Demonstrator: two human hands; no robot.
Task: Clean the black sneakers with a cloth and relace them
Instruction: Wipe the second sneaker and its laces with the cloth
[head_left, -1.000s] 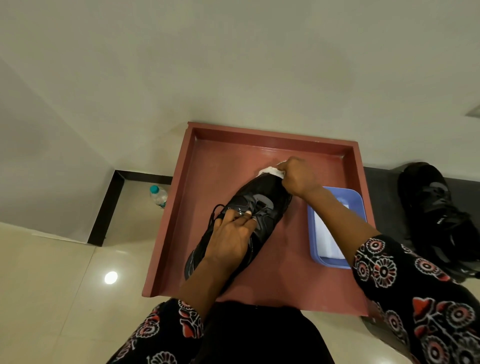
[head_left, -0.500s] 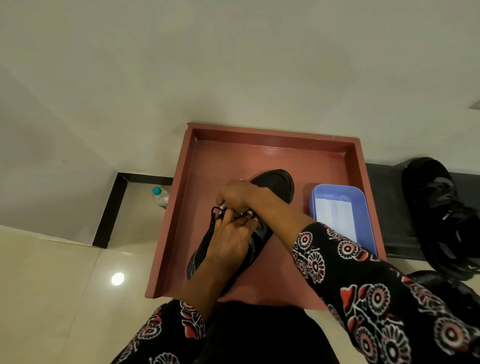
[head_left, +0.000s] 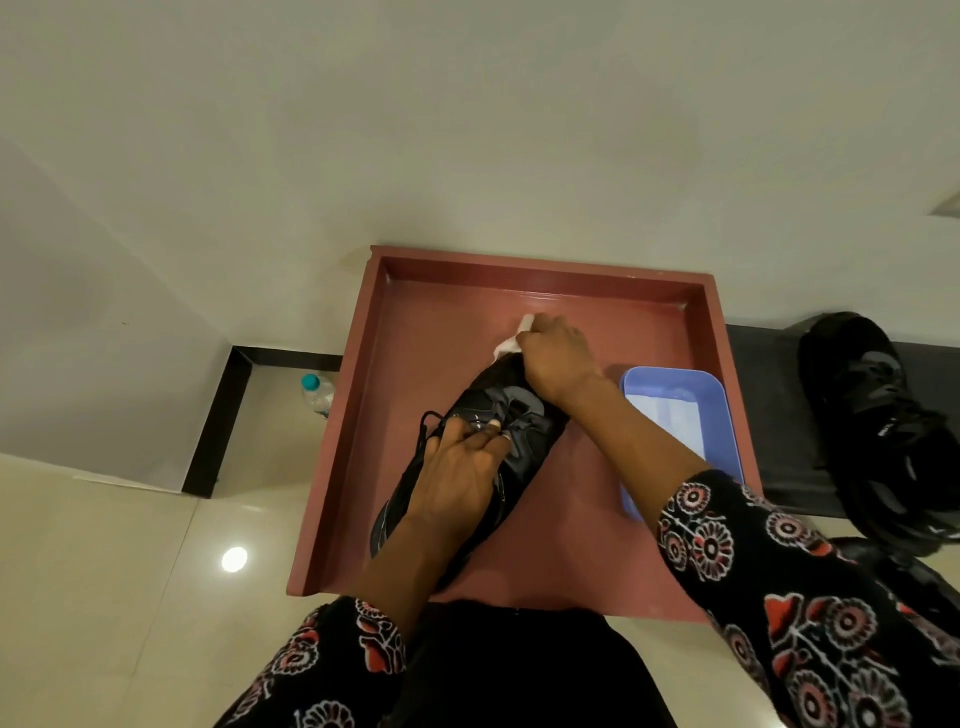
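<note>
Right hand (head_left: 558, 358) curled tight round a white cloth (head_left: 511, 340), pressing it on the toe of the shoe (head_left: 498, 431). A bit of cloth poking out past the fingers. Left hand (head_left: 457, 478) spread flat over the middle of the shoe, fingertips down in the laces (head_left: 434, 423), pinning the shoe in place. Shoe lying slantwise in the red tray (head_left: 519, 265), toe away, heel near. Laces loose by the left fingers.

Blue tub (head_left: 722, 410) just beside the right arm, also in the tray, with something pale inside. Second shoe (head_left: 878, 415) well apart on the right, on a dark mat (head_left: 763, 405), not being touched. Small bottle (head_left: 317, 392) on the floor, left of the tray.

Step in hand: most likely the wiping, at the toe. Lacing not begun yet, by the look of it.

Next: probably rub the cloth along the sides and back, turning the shoe with the left hand. Needs a firm hold so the shoe does not slide. Then the other shoe, then the laces.
</note>
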